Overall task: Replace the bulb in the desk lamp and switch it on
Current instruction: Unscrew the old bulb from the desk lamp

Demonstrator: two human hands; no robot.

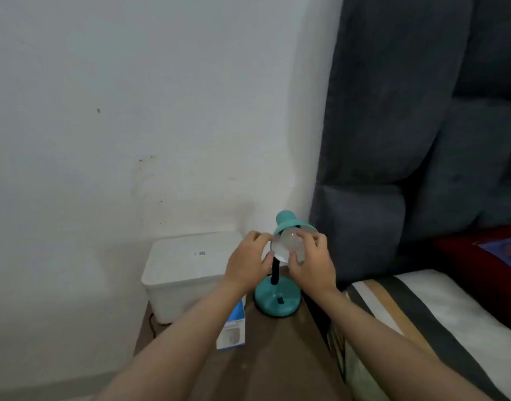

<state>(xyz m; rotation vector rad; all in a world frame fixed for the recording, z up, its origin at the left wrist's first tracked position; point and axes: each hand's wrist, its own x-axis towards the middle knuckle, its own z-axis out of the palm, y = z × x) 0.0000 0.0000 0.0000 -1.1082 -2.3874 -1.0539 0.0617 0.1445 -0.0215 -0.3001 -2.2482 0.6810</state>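
Observation:
A teal desk lamp stands on a brown table, its round base (pixel 277 301) with a black switch toward me and a black neck rising to the tilted shade (pixel 286 221). A frosted white bulb (pixel 290 240) sits in the mouth of the shade. My right hand (pixel 312 263) has its fingers wrapped around the bulb. My left hand (pixel 248 259) holds the left rim of the shade with fingertips and thumb. The bulb's socket end is hidden inside the shade.
A blue and white bulb box (pixel 232 328) lies on the table under my left forearm. A white lidded bin (pixel 187 270) stands against the wall to the left. A dark grey headboard (pixel 407 140) and a striped bed (pixel 422 314) fill the right.

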